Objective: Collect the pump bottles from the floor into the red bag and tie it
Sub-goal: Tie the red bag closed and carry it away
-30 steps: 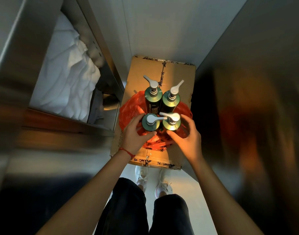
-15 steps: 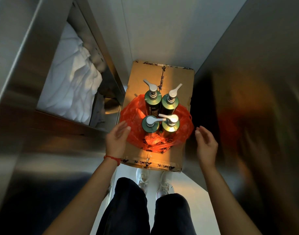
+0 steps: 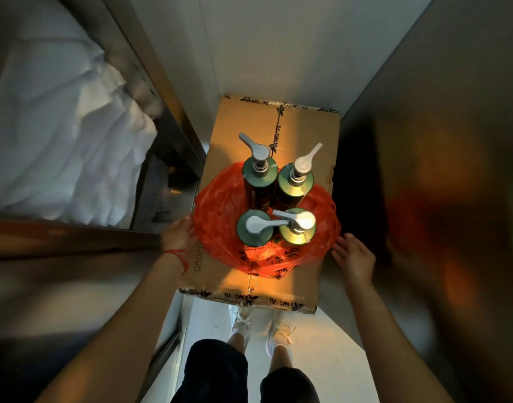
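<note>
Several green pump bottles with white pump heads stand upright in a tight cluster, two at the back (image 3: 259, 181) and two in front (image 3: 254, 231). They stand inside an open red plastic bag (image 3: 220, 210) whose rim lies spread low around them on a cardboard box (image 3: 249, 120). My left hand (image 3: 178, 237), a red string on its wrist, rests against the bag's left edge with fingers apart. My right hand (image 3: 354, 257) hovers at the bag's right edge, fingers spread, holding nothing.
A steel cabinet on the left holds crumpled white cloth (image 3: 60, 141). A steel wall (image 3: 438, 141) stands close on the right. My feet in white shoes (image 3: 240, 324) are on the pale floor just before the box.
Both hands let go of the two front bottles and moved outward and down to the bag's left and right edges. The bottles stayed put.
</note>
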The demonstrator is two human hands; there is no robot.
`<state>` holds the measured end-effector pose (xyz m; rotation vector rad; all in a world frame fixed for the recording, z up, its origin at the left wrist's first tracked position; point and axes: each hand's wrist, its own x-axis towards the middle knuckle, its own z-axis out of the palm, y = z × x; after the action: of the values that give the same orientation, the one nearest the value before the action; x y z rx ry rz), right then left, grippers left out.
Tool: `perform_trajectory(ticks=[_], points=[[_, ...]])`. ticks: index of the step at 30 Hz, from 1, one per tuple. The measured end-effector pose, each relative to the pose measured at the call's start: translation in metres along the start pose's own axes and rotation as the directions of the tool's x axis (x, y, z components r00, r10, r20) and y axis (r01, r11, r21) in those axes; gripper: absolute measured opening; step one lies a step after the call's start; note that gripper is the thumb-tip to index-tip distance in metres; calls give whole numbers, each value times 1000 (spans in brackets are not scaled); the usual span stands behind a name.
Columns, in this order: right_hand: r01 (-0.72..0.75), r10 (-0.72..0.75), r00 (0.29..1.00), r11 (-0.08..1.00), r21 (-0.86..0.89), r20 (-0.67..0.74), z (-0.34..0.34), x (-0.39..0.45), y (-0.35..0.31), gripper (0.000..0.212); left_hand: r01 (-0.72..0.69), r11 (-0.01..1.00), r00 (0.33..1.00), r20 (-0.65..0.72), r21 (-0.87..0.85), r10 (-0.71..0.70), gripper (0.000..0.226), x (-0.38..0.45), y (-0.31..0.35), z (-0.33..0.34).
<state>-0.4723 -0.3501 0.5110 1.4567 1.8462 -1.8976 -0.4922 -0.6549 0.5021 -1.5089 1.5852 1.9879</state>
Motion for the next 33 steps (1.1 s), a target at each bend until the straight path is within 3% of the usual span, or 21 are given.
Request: perform_trajectory(ticks=[7, 9, 14, 23, 33], points=[[-122, 116, 991, 987, 107, 59, 14, 12, 4, 23, 124, 992, 990, -63, 14, -123, 25, 15, -11, 0], [-136, 130, 990, 982, 127, 60, 15, 15, 2, 22, 171, 985, 985, -43, 28, -170, 18, 17, -14, 0], [-130, 122, 991, 978, 165, 59, 20, 18, -7, 11, 246, 968, 967, 59, 47, -248, 37, 10, -14, 1], [-35, 24, 998, 982, 186, 62, 16, 9, -23, 23, 77, 997, 984, 162, -32, -71, 34, -5, 1, 11], [-28, 6, 995, 977, 212, 103, 22, 6, -39, 21, -132, 990, 991, 15, -43, 133, 34, -33, 8, 14]])
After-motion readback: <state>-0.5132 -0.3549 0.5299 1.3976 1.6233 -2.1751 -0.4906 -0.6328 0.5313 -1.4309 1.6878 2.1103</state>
